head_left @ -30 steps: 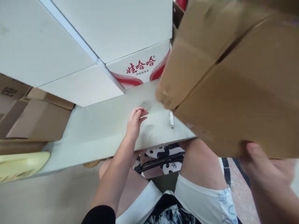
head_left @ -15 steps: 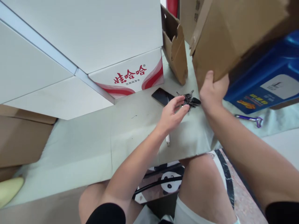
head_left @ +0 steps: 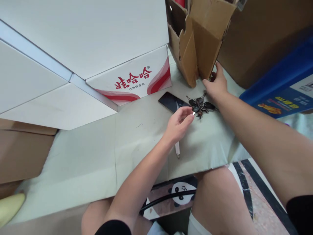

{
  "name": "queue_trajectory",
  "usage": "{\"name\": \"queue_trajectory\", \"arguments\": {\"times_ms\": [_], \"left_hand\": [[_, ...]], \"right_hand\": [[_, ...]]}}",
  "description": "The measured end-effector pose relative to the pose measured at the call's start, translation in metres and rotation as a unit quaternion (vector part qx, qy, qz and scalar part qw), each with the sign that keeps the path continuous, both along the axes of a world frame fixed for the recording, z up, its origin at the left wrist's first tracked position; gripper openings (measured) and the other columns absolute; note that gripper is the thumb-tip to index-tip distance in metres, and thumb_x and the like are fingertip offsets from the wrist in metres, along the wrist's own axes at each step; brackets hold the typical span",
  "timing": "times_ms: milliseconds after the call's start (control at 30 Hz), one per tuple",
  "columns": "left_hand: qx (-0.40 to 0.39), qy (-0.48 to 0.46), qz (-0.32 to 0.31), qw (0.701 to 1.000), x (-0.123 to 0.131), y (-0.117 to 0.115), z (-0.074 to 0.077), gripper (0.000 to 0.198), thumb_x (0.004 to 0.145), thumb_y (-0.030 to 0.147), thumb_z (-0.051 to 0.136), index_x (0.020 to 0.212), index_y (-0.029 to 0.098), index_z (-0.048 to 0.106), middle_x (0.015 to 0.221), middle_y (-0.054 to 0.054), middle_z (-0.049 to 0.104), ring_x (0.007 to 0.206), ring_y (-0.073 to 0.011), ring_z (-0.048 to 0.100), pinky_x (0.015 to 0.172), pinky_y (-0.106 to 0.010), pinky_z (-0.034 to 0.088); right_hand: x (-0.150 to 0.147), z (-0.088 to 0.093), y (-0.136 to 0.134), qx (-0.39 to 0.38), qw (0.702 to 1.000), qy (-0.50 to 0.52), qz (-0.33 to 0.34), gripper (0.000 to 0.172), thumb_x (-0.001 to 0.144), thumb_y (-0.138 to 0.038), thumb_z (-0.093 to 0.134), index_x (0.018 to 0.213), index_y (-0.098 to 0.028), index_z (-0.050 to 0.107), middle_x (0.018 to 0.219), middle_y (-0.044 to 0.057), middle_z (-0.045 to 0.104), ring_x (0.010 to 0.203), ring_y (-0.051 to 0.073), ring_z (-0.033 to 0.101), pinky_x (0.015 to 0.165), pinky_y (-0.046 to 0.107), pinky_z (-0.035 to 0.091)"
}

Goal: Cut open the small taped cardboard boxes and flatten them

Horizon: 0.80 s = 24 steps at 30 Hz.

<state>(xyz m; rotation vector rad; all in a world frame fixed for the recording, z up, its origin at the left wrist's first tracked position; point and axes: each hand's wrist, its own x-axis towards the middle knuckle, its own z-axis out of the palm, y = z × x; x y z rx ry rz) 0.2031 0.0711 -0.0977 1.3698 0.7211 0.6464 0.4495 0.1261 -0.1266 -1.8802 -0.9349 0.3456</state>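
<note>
My right hand point(head_left: 216, 83) grips the lower front corner of an open brown cardboard box point(head_left: 207, 49), thumb and fingers on either side of it. The box stands at the back, beside another torn-edged cardboard box point(head_left: 188, 58). My left hand point(head_left: 179, 124) hovers over the table with its fingers curved and a gap to the thumb. A small white bit shows at its fingertips; I cannot make out what it is. Just beyond lies a bunch of keys point(head_left: 200, 105) next to a black phone point(head_left: 168, 100). A slim white stick-like thing point(head_left: 177, 150) extends below the hand.
A white carton with red lettering point(head_left: 146, 81) stands at the back left, with white panels above it. To the right are a blue container point(head_left: 274, 94) and a large brown carton point(head_left: 259, 39). Cardboard point(head_left: 24, 150) and a yellow object point(head_left: 11, 209) lie at far left.
My right hand has moved the cardboard box back and left, beside the other box. The brown carton behind now shows. My left hand has shifted slightly, uncovering more of the keys.
</note>
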Motion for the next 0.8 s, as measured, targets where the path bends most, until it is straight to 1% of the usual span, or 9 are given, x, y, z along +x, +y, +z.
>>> {"name": "queue_trajectory", "arguments": {"times_ms": [100,167,233,333,367,433,567,700,800], "left_hand": [[-0.016,-0.006,0.003,1.000,-0.003,-0.004,0.008,0.030,0.090,0.038,0.068,0.113,0.020,0.063,0.113,-0.008,0.072,0.111,-0.0204,0.066,0.099,-0.034,0.051],[-0.038,-0.004,0.015,0.999,-0.008,-0.007,0.012,0.025,0.089,0.039,0.066,0.106,0.021,0.063,0.102,-0.005,0.070,0.100,-0.0170,0.066,0.089,-0.030,0.050],[-0.056,0.008,0.048,0.997,-0.019,-0.008,0.013,0.019,0.087,0.040,0.064,0.089,0.021,0.059,0.082,0.000,0.063,0.079,-0.0126,0.060,0.074,-0.026,0.046],[-0.054,0.049,0.129,0.989,-0.049,-0.007,0.009,0.033,0.082,0.037,0.063,0.067,0.022,0.037,0.059,0.007,0.039,0.055,-0.0084,0.037,0.056,-0.024,0.031],[-0.050,0.064,0.155,0.985,-0.063,-0.007,0.006,0.037,0.079,0.034,0.062,0.064,0.023,0.030,0.055,0.008,0.032,0.052,-0.0078,0.030,0.054,-0.024,0.025],[-0.048,0.090,0.196,0.975,-0.097,-0.008,0.000,0.041,0.076,0.028,0.062,0.059,0.023,0.025,0.051,0.009,0.024,0.049,-0.0069,0.022,0.052,-0.025,0.018],[-0.053,0.141,0.256,0.955,-0.176,-0.015,-0.003,0.044,0.078,0.021,0.060,0.049,0.022,0.027,0.046,0.008,0.023,0.046,-0.0058,0.018,0.051,-0.027,0.012],[-0.040,0.185,0.327,0.926,-0.255,-0.023,0.004,0.051,0.091,0.019,0.060,0.051,0.020,0.029,0.048,0.007,0.024,0.047,-0.0052,0.022,0.050,-0.025,0.018],[-0.020,0.231,0.391,0.890,-0.310,-0.023,0.008,0.042,0.101,0.037,0.064,0.068,0.016,0.052,0.060,0.006,0.045,0.053,-0.0064,0.040,0.050,-0.020,0.035]], "right_hand": [[0.000,0.005,-0.009,-0.048,0.998,0.020,-0.042,0.100,0.078,-0.018,0.073,0.163,-0.002,0.025,0.148,0.028,0.056,0.135,0.033,0.060,0.109,0.046,0.042],[-0.006,0.007,-0.017,-0.036,0.997,0.032,-0.062,0.100,0.075,-0.014,0.074,0.161,-0.001,0.026,0.150,0.030,0.052,0.137,0.034,0.058,0.111,0.049,0.042],[-0.019,0.006,-0.031,0.015,0.995,0.047,-0.084,0.090,0.074,-0.011,0.070,0.156,-0.003,0.034,0.150,0.028,0.053,0.136,0.034,0.059,0.114,0.053,0.042],[-0.055,-0.003,-0.066,0.092,0.992,0.051,-0.073,0.068,0.075,-0.012,0.060,0.142,-0.015,0.049,0.142,0.018,0.058,0.128,0.028,0.064,0.115,0.053,0.047],[-0.071,-0.007,-0.080,0.110,0.992,0.043,-0.046,0.061,0.076,-0.015,0.060,0.136,-0.020,0.053,0.137,0.014,0.060,0.126,0.027,0.065,0.116,0.052,0.047],[-0.108,-0.013,-0.106,0.167,0.986,0.008,0.025,0.048,0.078,-0.023,0.059,0.126,-0.020,0.057,0.127,0.014,0.063,0.122,0.028,0.065,0.116,0.054,0.047],[-0.199,-0.015,-0.137,0.157,0.969,-0.062,0.180,0.042,0.082,-0.025,0.057,0.124,-0.023,0.057,0.124,0.014,0.065,0.121,0.030,0.064,0.112,0.055,0.051],[-0.307,-0.013,-0.133,0.075,0.931,-0.078,0.349,0.045,0.087,-0.022,0.048,0.131,-0.021,0.053,0.134,0.018,0.064,0.129,0.031,0.062,0.114,0.054,0.050],[-0.382,-0.013,-0.122,0.018,0.899,-0.084,0.430,0.049,0.089,-0.022,0.046,0.138,-0.019,0.052,0.142,0.020,0.061,0.131,0.032,0.062,0.108,0.053,0.054]]}}
